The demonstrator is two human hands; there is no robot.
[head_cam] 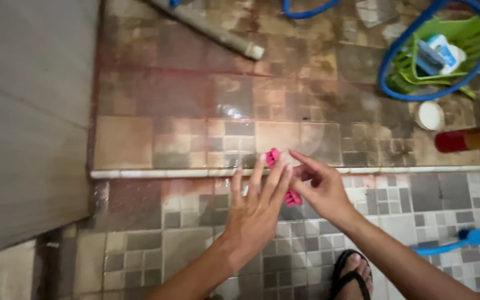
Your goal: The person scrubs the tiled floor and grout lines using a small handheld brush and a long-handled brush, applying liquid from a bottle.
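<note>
Both hands' grip [283,180] on pink brush [273,157], near floor ledge [156,173].

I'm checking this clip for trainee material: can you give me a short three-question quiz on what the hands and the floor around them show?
1. True or false: the pink object is held between the left hand and the right hand.
2. What lies inside the blue hose loop at upper right? A) a green basket B) a red bucket C) a metal pan
3. What blue thing lies on the tiled floor by the right forearm?

Key
1. True: both hands meet around it, above the white step edge.
2. A
3. A blue handle, likely a brush; its head cannot be made out.
</note>
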